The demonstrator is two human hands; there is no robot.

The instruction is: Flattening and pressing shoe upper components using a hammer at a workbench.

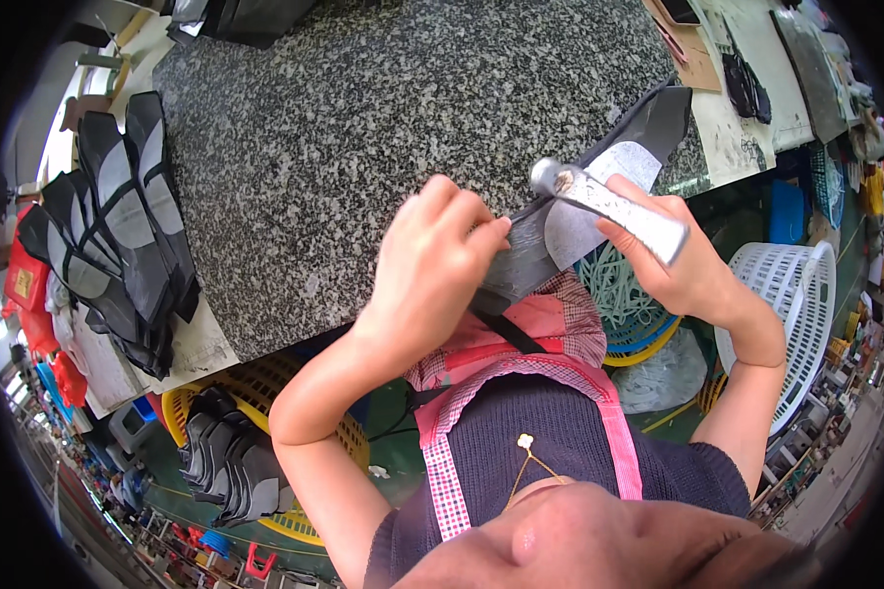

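Observation:
A strip-like black piece (664, 123) with a pale grey patch lies along the near right edge of the granite slab (344, 118), its near end overhanging toward the apron. My left hand (427, 260) pinches the folded edge of this piece between thumb and fingers. Closed around a metal hammer (624, 208), my right hand (680, 260) holds it just above the pale patch. The hammer's round face points left, toward my left fingertips. Whether its head touches the piece, I cannot tell.
Stacked black and grey pieces (133, 216) lie left of the slab; more dark pieces (231, 461) fill a yellow basket (363, 447) below. Pale strips (621, 285) sit in a basket under the right edge. A white basket (813, 294) stands at far right.

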